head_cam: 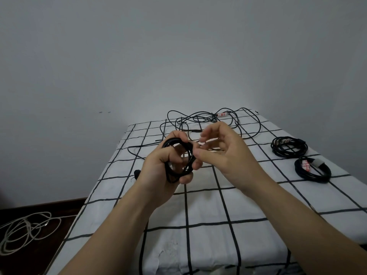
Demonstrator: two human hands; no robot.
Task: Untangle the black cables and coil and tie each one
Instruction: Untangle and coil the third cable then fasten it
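Left hand (168, 161) clutches a coiled cable (172, 176) so its loops cannot spring apart, probably for tying; right hand (224, 153) touches the coil, grasp unclear. Beyond it lie tangled cables (208, 118).

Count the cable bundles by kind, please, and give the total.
Coiled black cables on the bed: 2
Black coil in the left hand: 1
Tangled black heap: 1
White cable heap: 1
Total: 5

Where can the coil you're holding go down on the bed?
The sheet is bare along its near edge. So is the patch this side of the near coil on the right. The far end is crowded with tangled cables.
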